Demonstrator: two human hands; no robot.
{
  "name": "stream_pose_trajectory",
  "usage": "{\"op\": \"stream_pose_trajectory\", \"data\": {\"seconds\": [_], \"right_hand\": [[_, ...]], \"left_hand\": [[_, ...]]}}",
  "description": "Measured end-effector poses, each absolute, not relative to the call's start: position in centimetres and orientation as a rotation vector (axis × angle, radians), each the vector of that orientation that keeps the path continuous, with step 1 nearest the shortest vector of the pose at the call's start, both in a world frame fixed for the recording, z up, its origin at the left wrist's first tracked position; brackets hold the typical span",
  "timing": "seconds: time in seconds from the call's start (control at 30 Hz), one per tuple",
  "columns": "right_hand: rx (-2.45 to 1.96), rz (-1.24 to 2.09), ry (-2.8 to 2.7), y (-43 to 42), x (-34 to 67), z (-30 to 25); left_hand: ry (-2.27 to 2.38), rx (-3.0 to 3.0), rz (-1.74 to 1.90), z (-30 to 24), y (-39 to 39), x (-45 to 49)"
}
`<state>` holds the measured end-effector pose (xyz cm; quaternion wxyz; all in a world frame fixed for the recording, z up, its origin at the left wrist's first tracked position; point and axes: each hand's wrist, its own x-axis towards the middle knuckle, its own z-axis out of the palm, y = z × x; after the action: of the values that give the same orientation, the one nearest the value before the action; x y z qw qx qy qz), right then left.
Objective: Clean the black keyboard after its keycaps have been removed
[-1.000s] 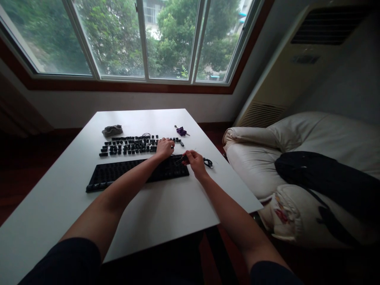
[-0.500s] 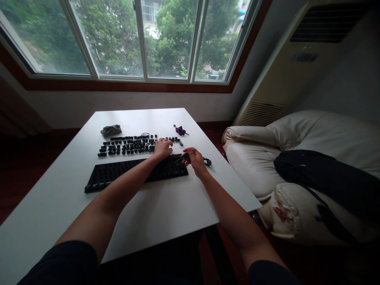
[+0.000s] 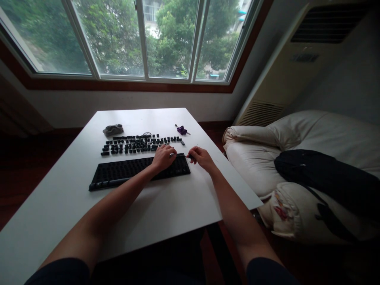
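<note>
A black keyboard (image 3: 118,170) with many keycaps off lies slanted on the white table. My left hand (image 3: 164,157) is over its back edge, right of the middle, fingers bent and drawn together. What lies between those fingertips is too small to tell. Beyond the right end of the keyboard, my right hand (image 3: 202,157) pinches a small dark tool (image 3: 190,157) with thin wires, its tip pointing left toward the keyboard's back right corner. Behind the keyboard, loose black keycaps (image 3: 133,147) stand in uneven rows, partly hidden by my left hand.
A crumpled grey cloth (image 3: 113,130) lies at the back left of the table (image 3: 166,206). Near its back right edge is a purple bundle (image 3: 181,129). A cream sofa (image 3: 249,158) with a dark garment (image 3: 323,174) stands at the right, below the window (image 3: 166,43).
My left hand has come down from the keycaps onto the keyboard's back edge. My right hand has shifted right and turned the dark tool's tip toward the keyboard. The view has moved slightly.
</note>
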<state>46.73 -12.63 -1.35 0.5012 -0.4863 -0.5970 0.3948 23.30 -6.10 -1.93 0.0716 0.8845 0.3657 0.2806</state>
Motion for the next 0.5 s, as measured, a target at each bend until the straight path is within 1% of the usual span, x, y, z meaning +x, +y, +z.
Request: {"op": "stream_pose_trajectory", "data": {"seconds": [0.23, 0.5], "right_hand": [[-1.204, 0.975, -1.454, -12.4, 47.0, -1.5], [-1.325, 0.715, -1.427, -12.9, 45.2, -2.3]], "left_hand": [[0.769, 2.801, 0.716, -2.4, -9.7, 21.9], [0.687, 2.824, 0.678, -2.7, -10.2, 21.7]]}}
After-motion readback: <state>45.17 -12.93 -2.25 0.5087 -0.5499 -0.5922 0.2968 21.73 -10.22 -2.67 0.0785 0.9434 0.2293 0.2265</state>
